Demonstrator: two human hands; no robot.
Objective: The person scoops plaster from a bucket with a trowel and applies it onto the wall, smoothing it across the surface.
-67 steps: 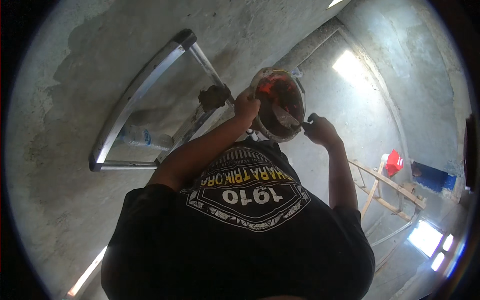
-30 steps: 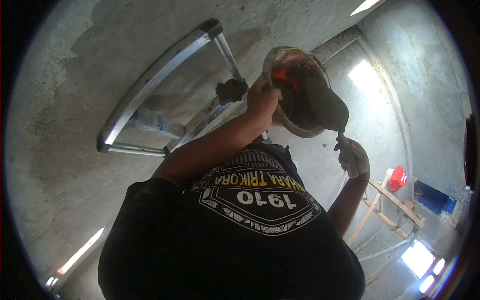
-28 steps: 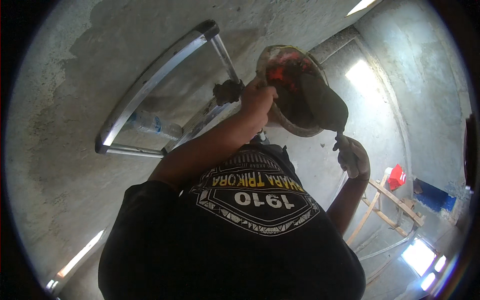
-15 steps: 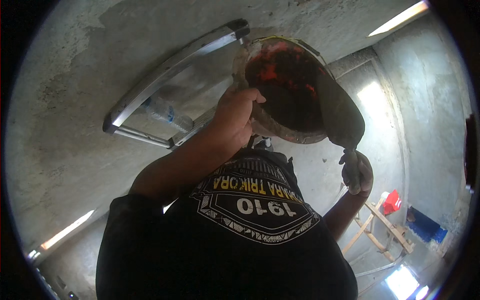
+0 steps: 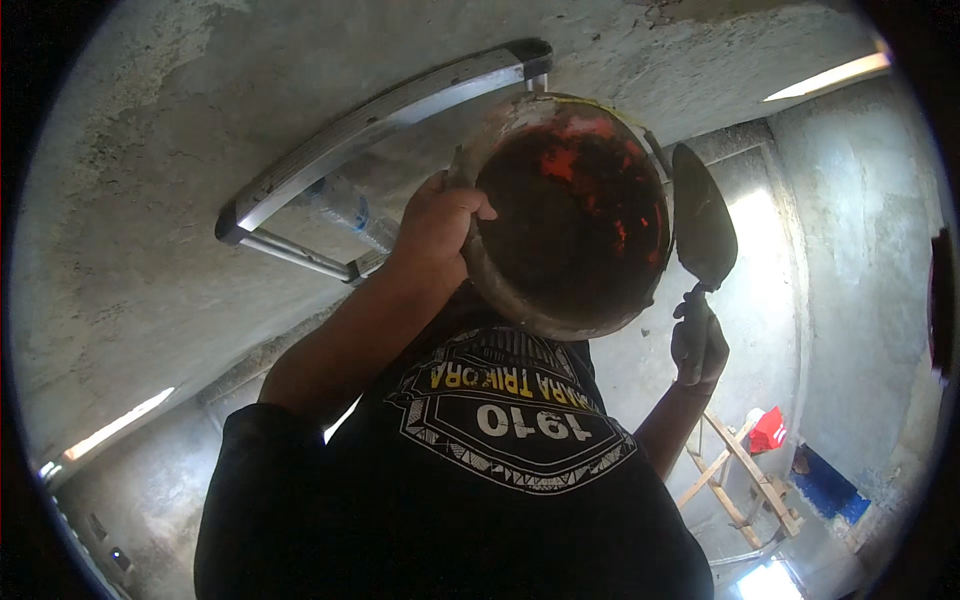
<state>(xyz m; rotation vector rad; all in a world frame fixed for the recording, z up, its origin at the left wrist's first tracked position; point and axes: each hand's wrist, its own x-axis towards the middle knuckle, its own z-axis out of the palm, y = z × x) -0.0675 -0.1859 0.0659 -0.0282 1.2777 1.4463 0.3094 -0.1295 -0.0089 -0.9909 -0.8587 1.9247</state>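
Note:
My left hand [image 5: 436, 228] grips the rim of a round bucket [image 5: 490, 285], its thumb over the edge. The bucket is tipped so that its mouth shows; inside it is dark with red patches, and grey crust coats the rim. My right hand [image 5: 697, 345] is closed round the handle of a pointing trowel [image 5: 706, 222]. The trowel's grey leaf-shaped blade stands upright just beyond the bucket's right side, point away from me. Whether mortar lies on the blade, I cannot tell.
A metal stepladder [image 5: 385, 120] stands behind the bucket at the left, with a clear plastic bottle [image 5: 345, 210] on it. Grey plastered walls [image 5: 130, 240] surround me. At the lower right are a wooden trestle [image 5: 745, 475], a red object [image 5: 767, 430] and a blue panel [image 5: 830, 485].
The trowel has come out from over the bucket's right rim to a place beside it. The bucket has shifted slightly nearer, and its mouth faces me more fully.

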